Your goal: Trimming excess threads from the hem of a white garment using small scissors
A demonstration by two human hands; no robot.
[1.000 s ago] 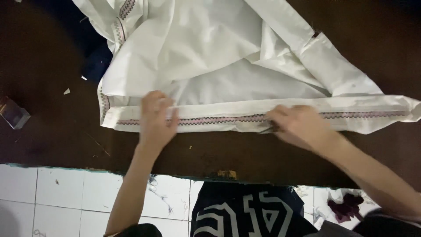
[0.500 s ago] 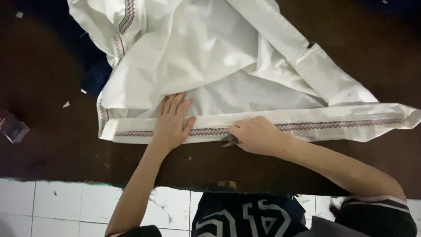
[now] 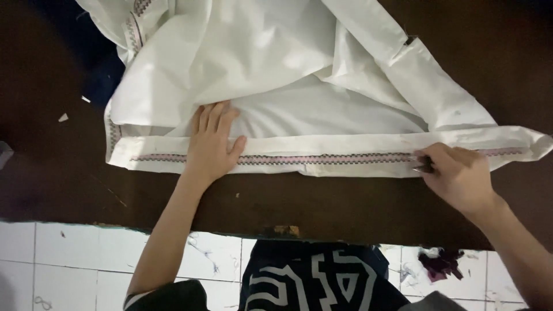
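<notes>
A white garment (image 3: 276,63) lies rumpled on a dark brown table (image 3: 345,201). Its folded edge, a band with pink and dark stitched trim (image 3: 334,158), runs left to right along the near side. My left hand (image 3: 212,147) lies flat on this band near its left end, fingers spread onto the cloth above. Far along the band to the right, my right hand (image 3: 458,175) has its fingers closed around a small dark tool (image 3: 423,167) pressed against the trim.
The table's near edge runs across the lower view, with white tiled floor (image 3: 57,259) below it. A purple cloth scrap (image 3: 440,265) lies on the tiles at right. Dark blue fabric (image 3: 98,75) and small white scraps (image 3: 63,117) sit at the table's left.
My right hand has slid along the trimmed band from its middle to near its right end. The left hand has stayed pressed on the band's left part.
</notes>
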